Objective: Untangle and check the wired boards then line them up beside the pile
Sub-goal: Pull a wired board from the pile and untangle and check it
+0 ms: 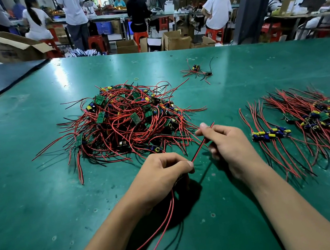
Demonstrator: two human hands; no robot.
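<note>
The green table (43, 207) is stretching open between the tangled pile (125, 120) and the lined-up row (309, 122). There, the left hand (161, 176) is clenching a board, probably hidden in its palm, while the right hand (227, 147) is pinching its red wire (198, 151) taut.

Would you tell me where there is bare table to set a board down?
Bare table lies left of the left hand, and in the strip between the pile and the rows. The right side is crowded with wires.
</note>
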